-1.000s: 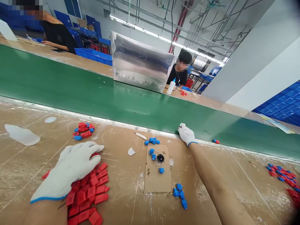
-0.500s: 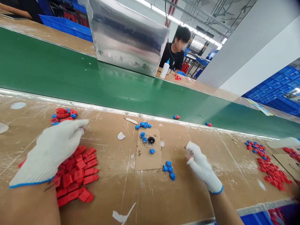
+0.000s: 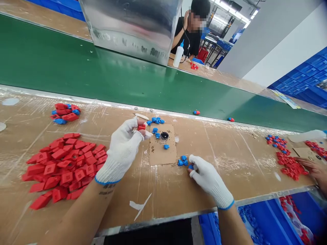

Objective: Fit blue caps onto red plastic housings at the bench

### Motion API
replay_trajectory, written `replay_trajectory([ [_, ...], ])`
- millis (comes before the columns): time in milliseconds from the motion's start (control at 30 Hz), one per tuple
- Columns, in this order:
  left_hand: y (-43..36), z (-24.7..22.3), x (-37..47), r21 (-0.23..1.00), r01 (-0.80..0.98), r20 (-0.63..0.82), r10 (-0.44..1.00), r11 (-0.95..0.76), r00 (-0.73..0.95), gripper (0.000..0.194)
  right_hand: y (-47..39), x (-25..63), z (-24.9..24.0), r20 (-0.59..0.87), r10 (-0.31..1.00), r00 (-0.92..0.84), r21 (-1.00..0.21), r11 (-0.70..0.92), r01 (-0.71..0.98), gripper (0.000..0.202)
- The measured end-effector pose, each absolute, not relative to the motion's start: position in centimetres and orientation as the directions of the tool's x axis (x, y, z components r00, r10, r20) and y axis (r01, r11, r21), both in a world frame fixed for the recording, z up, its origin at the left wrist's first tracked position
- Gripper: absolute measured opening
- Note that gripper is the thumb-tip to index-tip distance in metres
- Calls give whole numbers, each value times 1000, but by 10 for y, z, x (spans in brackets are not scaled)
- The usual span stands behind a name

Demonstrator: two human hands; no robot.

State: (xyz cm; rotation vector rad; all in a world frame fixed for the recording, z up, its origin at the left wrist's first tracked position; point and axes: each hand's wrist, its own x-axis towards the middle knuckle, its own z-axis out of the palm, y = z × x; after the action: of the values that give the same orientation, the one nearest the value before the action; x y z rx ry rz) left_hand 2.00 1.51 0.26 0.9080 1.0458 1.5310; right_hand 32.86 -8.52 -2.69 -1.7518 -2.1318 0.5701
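In the head view, my left hand [image 3: 122,146], in a white glove with bare fingertips, pinches a small red plastic piece [image 3: 141,127] left of the cardboard pad. My right hand [image 3: 211,178], gloved alike, has thumb and fingers closed round a small blue plastic piece [image 3: 190,167], partly hidden by them. Beside it lie a few more blue pieces [image 3: 182,160]. On the cardboard pad [image 3: 163,158] sit a round black dish [image 3: 164,135] and several blue pieces [image 3: 166,147]. A large pile of red pieces [image 3: 66,163] lies left, behind my left forearm.
A green conveyor belt [image 3: 138,86] runs behind the bench, carrying two red-and-blue pieces [image 3: 196,112]. Joined red-and-blue pieces [image 3: 65,113] lie at back left. A white pointed stick [image 3: 141,116] rests near the belt. Another person's hand [image 3: 310,166] touches red pieces at right. Blue bins [image 3: 276,217] stand below.
My left hand has moved right from above the red pile and now holds a red piece. My right hand has shifted left to the blue pieces and closed on one. The view has tilted down.
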Motion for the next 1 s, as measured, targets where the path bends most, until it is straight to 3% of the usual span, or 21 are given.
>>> replay_trajectory([
  [100,17,0,21,924,-381,-26,989,-32,-147,22,-71,344,-13,134,978,-159,-622,207,755,16],
  [233,13,0,26,929,-371,-24,999,5,-48,19,-29,325,26,408,897,-171,-725,433,536,17],
  [300,8,0,29,948,-319,17,999,-7,29,16,-4,294,48,492,827,-271,-704,562,435,15],
  [433,-2,3,31,963,-251,110,993,-98,31,14,29,227,74,631,604,-487,-522,795,311,14],
  [633,-2,7,24,930,-309,227,973,-202,46,39,34,191,62,674,526,-518,-477,846,239,27],
  [767,1,4,26,935,-329,155,987,-133,41,40,31,190,49,686,531,-497,-454,846,279,24],
  [867,4,1,29,863,-504,72,997,-48,28,48,30,188,43,697,520,-493,-433,854,287,11],
  [1000,4,-1,33,804,-592,-11,996,60,87,53,30,186,42,680,481,-554,-418,874,247,31],
])
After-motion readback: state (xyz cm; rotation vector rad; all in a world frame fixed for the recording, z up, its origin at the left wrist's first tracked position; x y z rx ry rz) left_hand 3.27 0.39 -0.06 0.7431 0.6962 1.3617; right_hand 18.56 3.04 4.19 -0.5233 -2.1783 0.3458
